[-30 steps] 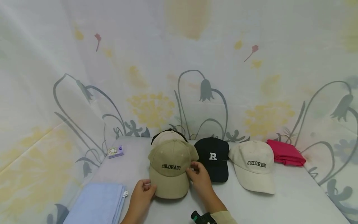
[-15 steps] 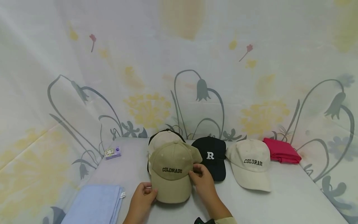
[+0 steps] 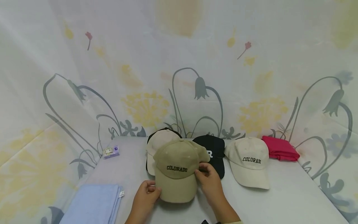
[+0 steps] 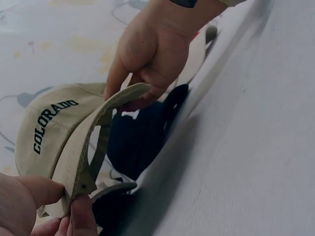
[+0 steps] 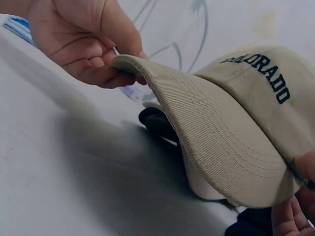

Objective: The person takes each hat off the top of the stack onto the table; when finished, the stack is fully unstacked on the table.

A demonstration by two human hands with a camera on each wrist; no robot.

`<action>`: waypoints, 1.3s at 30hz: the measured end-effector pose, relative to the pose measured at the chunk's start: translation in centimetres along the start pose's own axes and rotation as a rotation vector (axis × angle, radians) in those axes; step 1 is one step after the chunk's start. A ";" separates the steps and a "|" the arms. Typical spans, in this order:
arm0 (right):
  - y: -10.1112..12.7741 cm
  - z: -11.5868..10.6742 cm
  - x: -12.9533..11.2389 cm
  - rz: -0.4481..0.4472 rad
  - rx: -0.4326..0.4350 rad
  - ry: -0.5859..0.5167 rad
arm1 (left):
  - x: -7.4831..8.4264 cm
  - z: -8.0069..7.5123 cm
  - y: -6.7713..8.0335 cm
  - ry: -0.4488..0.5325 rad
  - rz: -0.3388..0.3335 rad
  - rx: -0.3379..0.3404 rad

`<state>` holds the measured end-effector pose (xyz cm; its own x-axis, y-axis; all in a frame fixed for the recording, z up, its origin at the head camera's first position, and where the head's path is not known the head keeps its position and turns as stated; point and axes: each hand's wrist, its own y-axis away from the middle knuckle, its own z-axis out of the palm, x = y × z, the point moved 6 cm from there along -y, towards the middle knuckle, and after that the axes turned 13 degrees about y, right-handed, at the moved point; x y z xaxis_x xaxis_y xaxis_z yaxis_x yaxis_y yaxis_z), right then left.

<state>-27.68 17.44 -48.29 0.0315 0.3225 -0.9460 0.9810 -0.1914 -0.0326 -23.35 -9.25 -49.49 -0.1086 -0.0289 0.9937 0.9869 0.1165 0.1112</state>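
Observation:
A khaki baseball cap (image 3: 175, 189) lettered COLORADO is held up off the table between both hands. My left hand (image 3: 144, 199) pinches the left edge of its brim, thumb on top and fingers beneath. At the brim's right side, close to where it meets the crown, my right hand (image 3: 209, 183) pinches with thumb and fingers. Behind it a cream cap (image 3: 160, 138) stands in front of a black one, both partly covered. To the right lies a black cap (image 3: 218, 168) with a white R, partly hidden by the khaki cap. In the right wrist view the khaki cap's brim (image 5: 216, 142) hangs clear above the table.
A cream COLORADO cap (image 3: 250, 168) sits at the right, with a folded red cloth (image 3: 281, 149) behind it. A folded light blue towel (image 3: 92, 202) lies front left. A small purple packet (image 3: 111, 152) is at the back left of the white table (image 3: 293, 193).
Both hands have carried the khaki cap to the right, away from the cream cap behind it. It now covers part of the black R cap.

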 end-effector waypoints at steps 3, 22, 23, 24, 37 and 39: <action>0.3 -0.8 -0.1 0.001 0.011 0.009 | 0.3 0.7 0.2 0.015 -0.007 -0.019; 1.0 -6.6 0.7 0.050 0.046 0.018 | 0.8 6.0 1.5 0.006 0.043 -0.159; 1.0 -6.9 0.7 0.056 0.047 0.017 | 0.8 6.3 1.6 0.008 0.047 -0.168; 1.1 -7.3 0.7 0.060 0.049 0.015 | 0.9 6.6 1.6 0.018 0.046 -0.178; 1.2 -11.4 2.4 0.117 0.135 -0.070 | 1.3 11.2 1.5 0.077 0.006 -0.281; 1.2 -12.0 2.6 0.125 0.149 -0.099 | 1.3 11.9 1.7 0.084 0.002 -0.295</action>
<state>-24.10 29.14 -46.91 0.1255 0.1968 -0.9724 0.9311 -0.3617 0.0470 -23.24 2.68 -47.83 -0.1083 -0.1125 0.9877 0.9805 -0.1759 0.0875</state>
